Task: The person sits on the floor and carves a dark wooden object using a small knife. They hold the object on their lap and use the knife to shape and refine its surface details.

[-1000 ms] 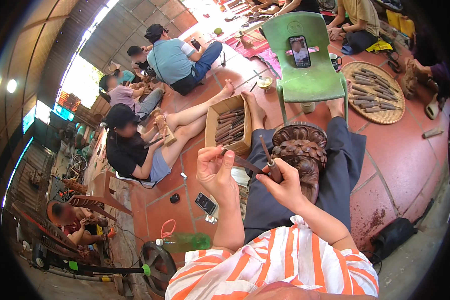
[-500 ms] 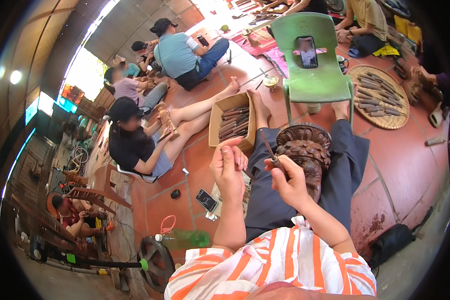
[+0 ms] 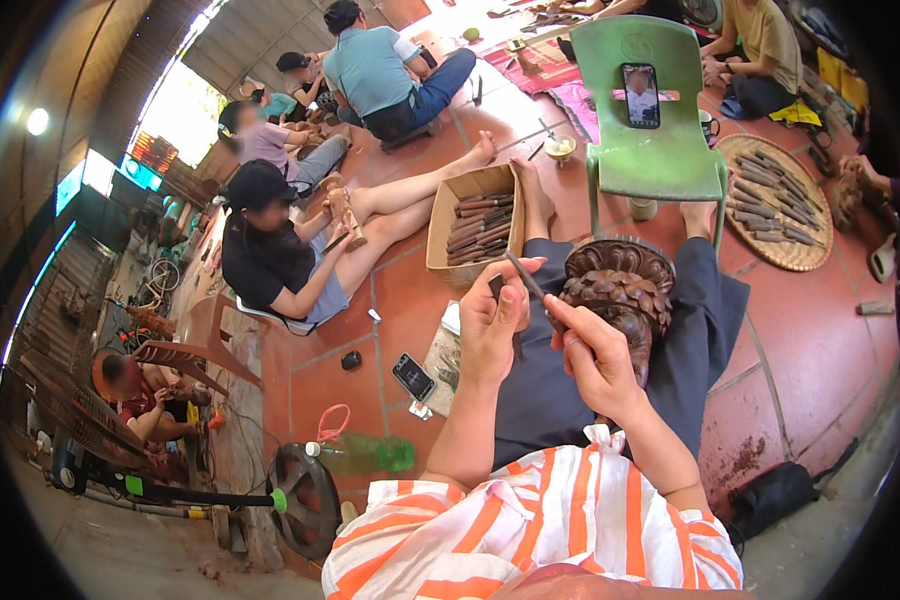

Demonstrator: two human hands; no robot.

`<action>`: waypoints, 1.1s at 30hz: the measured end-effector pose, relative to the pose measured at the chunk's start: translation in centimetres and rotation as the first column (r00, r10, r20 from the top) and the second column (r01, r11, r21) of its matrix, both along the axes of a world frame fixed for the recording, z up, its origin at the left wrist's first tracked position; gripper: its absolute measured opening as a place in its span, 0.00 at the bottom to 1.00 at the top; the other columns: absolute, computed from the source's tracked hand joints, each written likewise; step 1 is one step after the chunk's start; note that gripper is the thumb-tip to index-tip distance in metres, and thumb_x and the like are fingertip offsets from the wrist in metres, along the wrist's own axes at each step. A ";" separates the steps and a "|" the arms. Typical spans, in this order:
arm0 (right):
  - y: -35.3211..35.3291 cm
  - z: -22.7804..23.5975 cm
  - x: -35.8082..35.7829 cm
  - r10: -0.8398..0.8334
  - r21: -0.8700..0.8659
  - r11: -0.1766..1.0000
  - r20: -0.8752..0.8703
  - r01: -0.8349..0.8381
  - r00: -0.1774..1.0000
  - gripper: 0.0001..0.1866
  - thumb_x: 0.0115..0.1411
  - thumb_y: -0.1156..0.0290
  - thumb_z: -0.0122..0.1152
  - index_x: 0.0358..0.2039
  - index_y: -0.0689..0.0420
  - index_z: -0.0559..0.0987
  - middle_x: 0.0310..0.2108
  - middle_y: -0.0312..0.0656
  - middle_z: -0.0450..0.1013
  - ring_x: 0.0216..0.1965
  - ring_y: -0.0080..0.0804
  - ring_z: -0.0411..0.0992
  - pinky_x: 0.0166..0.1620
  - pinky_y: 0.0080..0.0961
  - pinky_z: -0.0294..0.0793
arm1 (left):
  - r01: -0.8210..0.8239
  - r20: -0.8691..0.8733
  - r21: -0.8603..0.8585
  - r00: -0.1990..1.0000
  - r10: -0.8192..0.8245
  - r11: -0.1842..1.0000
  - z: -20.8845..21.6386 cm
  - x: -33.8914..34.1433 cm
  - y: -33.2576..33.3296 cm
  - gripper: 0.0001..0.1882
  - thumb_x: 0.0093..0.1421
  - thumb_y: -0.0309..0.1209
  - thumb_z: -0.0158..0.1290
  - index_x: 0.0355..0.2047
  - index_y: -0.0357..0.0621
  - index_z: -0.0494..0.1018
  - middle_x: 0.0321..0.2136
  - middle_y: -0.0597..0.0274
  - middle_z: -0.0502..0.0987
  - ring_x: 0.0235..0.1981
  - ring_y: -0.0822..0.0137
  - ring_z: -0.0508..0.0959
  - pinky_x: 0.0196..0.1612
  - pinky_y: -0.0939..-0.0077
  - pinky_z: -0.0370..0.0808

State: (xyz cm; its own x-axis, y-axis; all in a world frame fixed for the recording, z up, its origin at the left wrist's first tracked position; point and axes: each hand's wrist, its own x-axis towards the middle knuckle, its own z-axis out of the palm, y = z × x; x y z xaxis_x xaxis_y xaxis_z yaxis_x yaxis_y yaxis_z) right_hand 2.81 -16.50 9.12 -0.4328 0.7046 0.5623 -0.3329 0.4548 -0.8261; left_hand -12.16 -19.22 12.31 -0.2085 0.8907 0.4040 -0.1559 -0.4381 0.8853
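My right hand (image 3: 602, 362) is closed around a slim carving chisel (image 3: 526, 276). Its shaft slants up and left, and its upper end lies close to the fingers of my left hand (image 3: 492, 328). Those fingers are bent round a small dark flat piece, partly hidden in the grip; it looks like a sharpening stone, but I cannot be sure. Between my legs stands a dark brown carved wooden piece (image 3: 620, 290), with scale-like leaves below a round rim. Neither hand seems to touch it.
A cardboard box (image 3: 433, 225) of wooden-handled tools stands ahead left. A green chair (image 3: 630, 170) bears a phone (image 3: 641, 95); a round woven tray (image 3: 815, 255) of tools lies right of it. A green bottle (image 3: 370, 453) and another phone (image 3: 413, 376) lie left. Several people sit nearby.
My hands have come closer together. The chisel now tilts further left, its upper end by my left fingers. The head view has shifted slightly.
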 end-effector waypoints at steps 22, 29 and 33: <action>-0.1 0.4 0.1 -0.064 0.199 0.980 0.187 0.026 0.980 0.22 0.52 0.83 0.55 0.49 0.55 0.76 0.24 0.44 0.68 0.24 0.39 0.69 0.28 0.29 0.69 | -0.297 -0.215 -0.070 0.937 0.276 0.952 0.0 0.3 -0.3 0.14 0.63 0.36 0.53 0.27 0.37 0.75 0.22 0.65 0.78 0.17 0.86 0.65 0.19 0.90 0.60; 0.0 0.2 0.2 0.019 0.155 0.987 0.141 -0.041 0.990 0.22 0.51 0.84 0.55 0.48 0.57 0.77 0.23 0.44 0.68 0.23 0.37 0.69 0.28 0.27 0.69 | -0.423 -0.342 0.034 0.846 0.408 0.905 -0.1 0.7 -0.8 0.17 0.63 0.38 0.53 0.24 0.36 0.75 0.19 0.64 0.78 0.16 0.83 0.70 0.19 0.87 0.65; 0.0 0.3 0.4 0.078 0.128 0.987 0.125 -0.094 0.989 0.22 0.51 0.86 0.54 0.48 0.59 0.77 0.23 0.43 0.68 0.23 0.34 0.68 0.29 0.25 0.68 | -0.423 -0.370 0.110 0.822 0.432 0.899 -0.1 0.7 -1.1 0.17 0.63 0.37 0.52 0.24 0.35 0.74 0.17 0.65 0.76 0.15 0.82 0.69 0.19 0.86 0.66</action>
